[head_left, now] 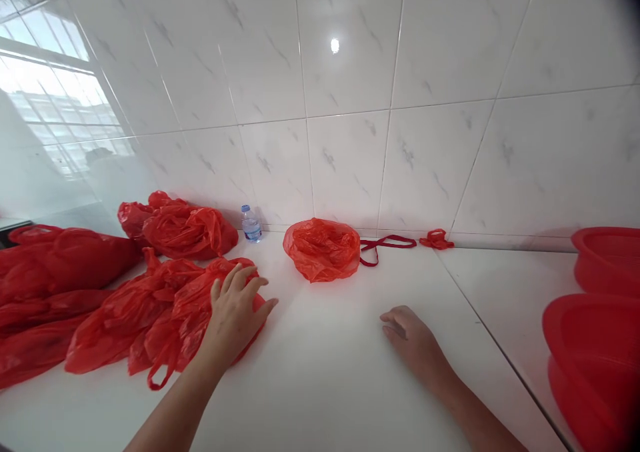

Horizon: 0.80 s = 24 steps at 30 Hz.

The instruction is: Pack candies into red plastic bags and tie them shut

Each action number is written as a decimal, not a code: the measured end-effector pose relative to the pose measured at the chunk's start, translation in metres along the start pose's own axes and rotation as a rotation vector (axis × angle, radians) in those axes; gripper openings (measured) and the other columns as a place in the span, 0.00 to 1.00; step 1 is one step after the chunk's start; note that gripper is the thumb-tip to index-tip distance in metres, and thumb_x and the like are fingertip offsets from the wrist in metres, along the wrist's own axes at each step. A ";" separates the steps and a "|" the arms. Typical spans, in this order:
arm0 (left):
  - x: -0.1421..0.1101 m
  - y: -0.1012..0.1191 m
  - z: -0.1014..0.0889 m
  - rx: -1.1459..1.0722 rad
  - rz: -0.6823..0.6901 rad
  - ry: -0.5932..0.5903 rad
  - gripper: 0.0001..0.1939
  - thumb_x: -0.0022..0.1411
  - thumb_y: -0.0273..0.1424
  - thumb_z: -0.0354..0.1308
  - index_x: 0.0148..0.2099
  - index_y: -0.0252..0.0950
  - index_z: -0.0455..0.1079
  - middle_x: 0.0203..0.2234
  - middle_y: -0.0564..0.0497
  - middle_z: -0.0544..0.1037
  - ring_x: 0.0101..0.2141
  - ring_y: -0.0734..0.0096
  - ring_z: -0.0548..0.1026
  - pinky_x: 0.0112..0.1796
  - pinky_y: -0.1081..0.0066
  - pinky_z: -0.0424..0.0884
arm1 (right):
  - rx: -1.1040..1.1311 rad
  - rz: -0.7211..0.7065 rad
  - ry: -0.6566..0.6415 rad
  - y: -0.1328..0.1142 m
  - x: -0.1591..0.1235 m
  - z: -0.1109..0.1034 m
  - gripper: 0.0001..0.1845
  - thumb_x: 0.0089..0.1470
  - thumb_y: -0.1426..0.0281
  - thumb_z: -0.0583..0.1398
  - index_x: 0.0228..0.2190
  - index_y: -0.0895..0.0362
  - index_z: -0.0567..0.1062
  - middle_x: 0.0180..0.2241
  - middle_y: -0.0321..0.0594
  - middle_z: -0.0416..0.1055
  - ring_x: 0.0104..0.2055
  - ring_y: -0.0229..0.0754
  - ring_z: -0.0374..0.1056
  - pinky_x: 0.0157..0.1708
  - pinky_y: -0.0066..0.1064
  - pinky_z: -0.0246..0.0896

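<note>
Several red plastic bags (150,312) heap at the worktop's (320,385) left end, some cut off by the frame, contents hidden, with the left hand (235,310) spread over the rightmost, contact hard to tell. Along the wall-side edge come a water bottle (251,227), a crumpled red bag (323,252) and a partly hidden dark-red strap (379,242). Out from that edge the right hand (414,340) curls loosely, thumb and forefinger apart, palm hidden, before an indistinct red bundle (437,240) and two cut-off red basins (553,335).
</note>
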<state>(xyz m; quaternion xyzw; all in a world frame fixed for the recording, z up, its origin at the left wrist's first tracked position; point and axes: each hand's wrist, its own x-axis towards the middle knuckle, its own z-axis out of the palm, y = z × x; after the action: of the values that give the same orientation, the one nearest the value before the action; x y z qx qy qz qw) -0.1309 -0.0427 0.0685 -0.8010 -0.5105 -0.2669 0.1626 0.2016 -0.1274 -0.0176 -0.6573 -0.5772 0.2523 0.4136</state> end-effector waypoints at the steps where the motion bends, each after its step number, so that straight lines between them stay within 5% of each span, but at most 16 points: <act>1: 0.012 0.007 -0.001 -0.040 0.050 0.035 0.11 0.59 0.38 0.53 0.43 0.41 0.69 0.53 0.44 0.66 0.58 0.49 0.57 0.53 0.43 0.54 | 0.003 0.000 0.002 0.001 0.000 0.000 0.10 0.51 0.63 0.54 0.35 0.50 0.72 0.43 0.38 0.68 0.44 0.46 0.66 0.42 0.38 0.62; 5: 0.066 0.030 0.010 -0.179 0.204 0.037 0.12 0.60 0.35 0.53 0.45 0.40 0.69 0.54 0.44 0.64 0.57 0.52 0.58 0.51 0.51 0.62 | 0.020 0.004 0.007 0.004 0.002 0.000 0.10 0.50 0.64 0.54 0.34 0.50 0.73 0.42 0.38 0.68 0.43 0.46 0.66 0.42 0.38 0.61; 12: 0.144 0.043 0.069 -0.229 0.116 -0.209 0.13 0.56 0.35 0.56 0.44 0.40 0.73 0.56 0.44 0.63 0.57 0.49 0.57 0.52 0.53 0.60 | 0.115 0.011 0.028 0.003 0.004 -0.004 0.09 0.49 0.64 0.55 0.33 0.50 0.73 0.40 0.38 0.70 0.42 0.46 0.67 0.41 0.38 0.61; 18: 0.161 0.041 0.103 -0.232 0.084 -0.216 0.12 0.53 0.32 0.60 0.40 0.36 0.75 0.52 0.43 0.70 0.52 0.46 0.64 0.50 0.53 0.61 | 0.138 0.045 0.031 -0.001 0.004 -0.008 0.09 0.51 0.63 0.53 0.33 0.51 0.71 0.36 0.38 0.71 0.38 0.44 0.67 0.39 0.36 0.61; 24: 0.163 0.044 0.092 -0.303 0.049 -0.040 0.15 0.57 0.29 0.53 0.47 0.35 0.73 0.48 0.43 0.72 0.46 0.55 0.70 0.47 0.61 0.66 | 0.140 0.050 0.041 0.002 0.006 -0.008 0.09 0.52 0.64 0.53 0.33 0.51 0.71 0.35 0.36 0.72 0.37 0.42 0.67 0.38 0.34 0.61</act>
<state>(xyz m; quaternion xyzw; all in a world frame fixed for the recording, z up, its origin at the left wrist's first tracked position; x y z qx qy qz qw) -0.0122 0.1067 0.0912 -0.8337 -0.4480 -0.3209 0.0362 0.2100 -0.1233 -0.0140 -0.6460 -0.5330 0.2886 0.4640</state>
